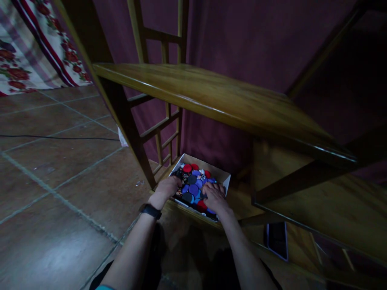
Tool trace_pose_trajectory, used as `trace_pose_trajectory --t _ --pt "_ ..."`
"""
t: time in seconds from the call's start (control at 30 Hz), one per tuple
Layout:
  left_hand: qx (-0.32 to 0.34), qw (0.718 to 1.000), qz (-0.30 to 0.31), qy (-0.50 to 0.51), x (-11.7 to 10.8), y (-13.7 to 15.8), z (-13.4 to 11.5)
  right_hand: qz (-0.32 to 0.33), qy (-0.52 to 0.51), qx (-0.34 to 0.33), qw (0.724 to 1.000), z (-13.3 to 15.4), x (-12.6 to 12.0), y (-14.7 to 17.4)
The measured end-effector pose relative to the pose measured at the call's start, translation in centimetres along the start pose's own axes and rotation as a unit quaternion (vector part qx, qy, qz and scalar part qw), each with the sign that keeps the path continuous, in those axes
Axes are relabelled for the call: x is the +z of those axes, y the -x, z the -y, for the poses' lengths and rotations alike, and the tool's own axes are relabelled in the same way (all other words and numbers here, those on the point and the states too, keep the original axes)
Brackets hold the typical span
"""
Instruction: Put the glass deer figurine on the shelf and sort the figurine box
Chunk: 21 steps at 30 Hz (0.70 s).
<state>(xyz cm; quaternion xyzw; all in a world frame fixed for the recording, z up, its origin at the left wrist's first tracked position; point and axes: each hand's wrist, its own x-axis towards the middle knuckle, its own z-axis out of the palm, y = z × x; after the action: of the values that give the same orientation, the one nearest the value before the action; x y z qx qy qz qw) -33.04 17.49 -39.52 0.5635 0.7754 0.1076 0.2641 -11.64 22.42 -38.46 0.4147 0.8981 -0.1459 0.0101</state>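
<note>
Shallow white-and-tan cardboard box [217,172] on low brown wooden shelf [242,201], filled with flat round discs [193,189] in red, purple, blue, dark grey. Left hand [169,187], black watch [150,210] on wrist, at box's left side; fingers bent inside, tips hidden, cannot tell if holding anything. Right hand [214,196] over discs at box's right; fingers slightly spread, bent downward, hold likewise unclear.

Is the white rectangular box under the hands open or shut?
Open: no lid covers the white rectangular box, and round red, purple and dark discs show inside it.
</note>
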Motion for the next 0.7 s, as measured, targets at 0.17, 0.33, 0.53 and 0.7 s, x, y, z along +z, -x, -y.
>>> trace_pose_trajectory --t 0.17,0.33,0.53,0.7 --pt "-0.004 0.999 -0.008 -0.052 -0.2 0.7 -1.8 -0.031 0.008 0.011 0.999 -0.2 -0.2 0.0" --pt "-0.094 0.984 -0.09 -0.123 -2.9 1.9 -1.4 -0.031 -0.084 -0.092 0.992 0.7 0.3 -0.8" --pt "-0.065 0.986 0.021 -0.153 -2.4 2.0 -1.4 0.04 -0.085 -0.183 0.979 2.9 1.6 -0.7" --pt "-0.057 0.99 0.019 -0.127 -0.9 1.5 -2.0 0.036 -0.057 -0.133 0.989 2.9 1.4 -0.6"
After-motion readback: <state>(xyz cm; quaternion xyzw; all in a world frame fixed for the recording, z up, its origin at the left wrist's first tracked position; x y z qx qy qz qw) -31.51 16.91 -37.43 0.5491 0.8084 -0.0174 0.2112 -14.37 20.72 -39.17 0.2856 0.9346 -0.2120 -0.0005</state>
